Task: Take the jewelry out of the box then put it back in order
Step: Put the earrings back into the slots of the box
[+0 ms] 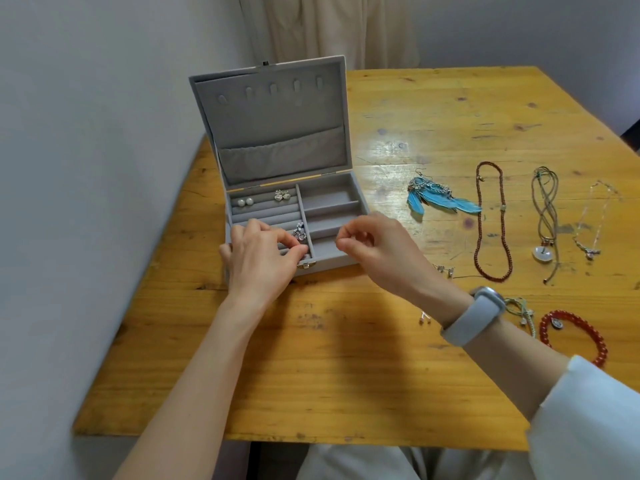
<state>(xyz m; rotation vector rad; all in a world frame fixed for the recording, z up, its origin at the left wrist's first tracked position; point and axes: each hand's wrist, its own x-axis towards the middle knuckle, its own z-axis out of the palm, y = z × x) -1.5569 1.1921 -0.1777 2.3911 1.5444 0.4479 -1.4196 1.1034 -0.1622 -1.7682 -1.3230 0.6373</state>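
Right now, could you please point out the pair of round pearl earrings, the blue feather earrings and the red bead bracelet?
pair of round pearl earrings (pixel 245 202): head view, between the two pearls.
blue feather earrings (pixel 465 205): head view, on the long right feather.
red bead bracelet (pixel 588 329): head view, on its upper right beads.

Head camera looks steeply down, close over the table (pixel 346 375).

Box (pixel 294 216) sits left on table (pixel 346 375); necklaces (pixel 493 220) apparently lie right.

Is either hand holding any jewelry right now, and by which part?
The left hand pinches something small at the jewelry box; too hidden to name. The right hand pinches too, its contents not visible.
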